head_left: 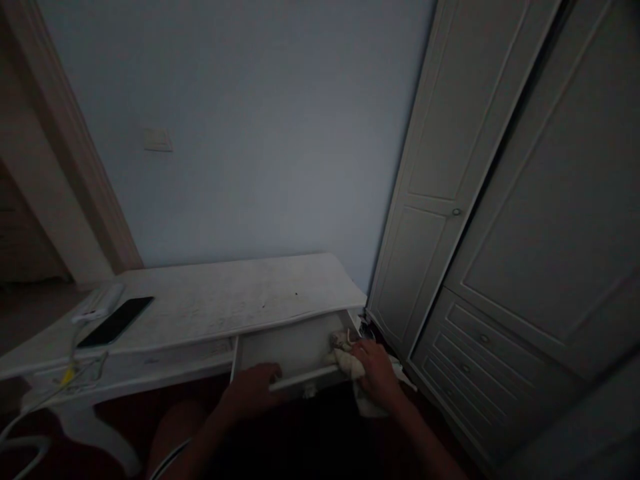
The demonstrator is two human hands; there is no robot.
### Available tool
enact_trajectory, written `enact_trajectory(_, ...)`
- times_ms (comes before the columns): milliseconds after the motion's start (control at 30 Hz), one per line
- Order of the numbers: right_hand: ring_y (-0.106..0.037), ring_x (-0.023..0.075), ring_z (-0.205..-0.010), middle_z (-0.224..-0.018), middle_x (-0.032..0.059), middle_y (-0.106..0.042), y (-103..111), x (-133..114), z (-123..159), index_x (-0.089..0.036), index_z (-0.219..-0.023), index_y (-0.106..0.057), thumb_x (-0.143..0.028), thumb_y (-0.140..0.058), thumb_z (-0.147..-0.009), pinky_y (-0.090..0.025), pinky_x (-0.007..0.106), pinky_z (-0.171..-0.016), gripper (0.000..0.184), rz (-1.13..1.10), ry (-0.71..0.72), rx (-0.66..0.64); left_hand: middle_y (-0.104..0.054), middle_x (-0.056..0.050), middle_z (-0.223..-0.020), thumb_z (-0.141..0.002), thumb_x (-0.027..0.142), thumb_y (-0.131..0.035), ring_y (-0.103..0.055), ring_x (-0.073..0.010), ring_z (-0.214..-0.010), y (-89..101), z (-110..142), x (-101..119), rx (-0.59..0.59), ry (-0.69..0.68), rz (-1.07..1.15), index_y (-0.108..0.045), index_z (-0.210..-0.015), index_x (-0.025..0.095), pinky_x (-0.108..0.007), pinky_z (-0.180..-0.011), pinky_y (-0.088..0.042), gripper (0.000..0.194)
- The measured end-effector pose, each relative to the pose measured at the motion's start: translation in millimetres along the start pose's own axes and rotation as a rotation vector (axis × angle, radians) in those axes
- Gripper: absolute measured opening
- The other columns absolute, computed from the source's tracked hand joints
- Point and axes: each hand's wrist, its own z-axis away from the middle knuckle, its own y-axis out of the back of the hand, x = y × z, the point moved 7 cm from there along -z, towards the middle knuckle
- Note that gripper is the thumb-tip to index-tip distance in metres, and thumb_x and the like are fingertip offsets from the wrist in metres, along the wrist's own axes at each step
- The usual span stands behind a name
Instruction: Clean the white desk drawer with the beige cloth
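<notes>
A white drawer (pixel 285 350) is pulled out from under the white desk top (pixel 240 287). My left hand (pixel 256 385) is at the drawer's front left corner, with its fingers curled over the rim. At the right end of the drawer, my right hand (pixel 374 365) is closed on a pale crumpled cloth (pixel 350 363). Part of the cloth lies over the drawer's right front corner, and a loose end hangs down outside the front. A small round knob (pixel 309 391) shows on the drawer front. The underside of my right fingers is hidden by the cloth.
A dark phone (pixel 117 322) and a white power strip (pixel 103 301) lie on the desk's left side, with cables (pixel 37 408) hanging over the edge. A white wardrobe (pixel 435 233) stands close on the right. The wall (pixel 260 133) rises behind the desk.
</notes>
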Motion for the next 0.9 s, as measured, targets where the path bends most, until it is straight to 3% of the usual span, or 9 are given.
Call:
enact_trajectory(133,-0.052,0.0285,-0.115,-0.122,0.009,-0.063,-8.8,-16.0,-4.1,-0.025,-0.12,-0.069,-0.013,-0.06,-0.08,-0.033,0.04,-0.096,0.043,0.024,-0.009,0.006,-0.075,-0.007,-0.119,-0.08,0.054,-0.064,-0.069,-0.0292,-0.108,0.0,-0.5,0.3,-0.008,0.007,-0.003,-0.07,-0.117,0.025,-0.037,-0.092,-0.049,0.047)
enact_trajectory(300,-0.05,0.0304,-0.122,-0.131,0.0097,-0.062,-30.9,-41.3,-15.1,-0.026,-0.124,-0.067,-0.019,-0.067,-0.081,-0.033,0.043,-0.102,0.044,0.063,0.012,-0.078,-0.075,-0.008,-0.118,-0.083,0.056,-0.061,-0.069,-0.0294,-0.109,-2.0,-1.6,0.7,-0.013,-0.003,-0.014,-0.071,-0.115,0.026,-0.037,-0.09,-0.049,0.044)
enact_trajectory(433,-0.051,0.0306,-0.123,-0.132,0.0094,-0.062,-43.8,-90.2,-27.6,-0.025,-0.125,-0.065,-0.025,-0.072,-0.08,-0.036,0.044,-0.103,0.045,0.053,0.13,-0.091,-0.077,-0.007,-0.115,-0.083,0.059,-0.061,-0.071,-0.0294,-0.105,-2.8,-2.9,1.2,-0.02,0.002,0.004,-0.073,-0.111,0.028,-0.035,-0.086,-0.05,0.044)
enact_trajectory(600,-0.054,0.0319,-0.118,-0.127,0.0081,-0.066,-53.0,-146.2,-37.9,-0.024,-0.118,-0.068,-0.023,-0.078,-0.075,-0.04,0.043,-0.101,0.044,0.014,0.239,-0.037,-0.077,-0.007,-0.122,-0.082,0.045,-0.065,-0.071,-0.0286,-0.109,-1.2,-2.0,2.7,-0.054,-0.004,0.04,-0.072,-0.117,0.03,-0.033,-0.091,-0.05,0.039)
enact_trajectory(700,-0.055,0.0329,-0.118,-0.13,0.0079,-0.066,-55.8,-154.2,-38.6,-0.024,-0.118,-0.068,-0.024,-0.081,-0.072,-0.039,0.042,-0.103,0.048,-0.01,0.249,0.0,-0.076,-0.005,-0.124,-0.085,0.042,-0.063,-0.071,-0.0276,-0.111,-0.5,-1.3,4.7,-0.068,-0.016,0.066,-0.073,-0.117,0.032,-0.032,-0.091,-0.05,0.035)
enact_trajectory(900,-0.057,0.0329,-0.114,-0.128,0.0084,-0.066,-58.7,-147.3,-36.5,-0.026,-0.119,-0.068,-0.03,-0.083,-0.073,-0.042,0.043,-0.099,0.049,-0.018,0.256,0.005,-0.077,-0.007,-0.12,-0.083,0.043,-0.066,-0.072,-0.0287,-0.11,0.8,-0.4,4.8,-0.063,0.025,0.078,-0.073,-0.117,0.031,-0.033,-0.092,-0.051,0.037)
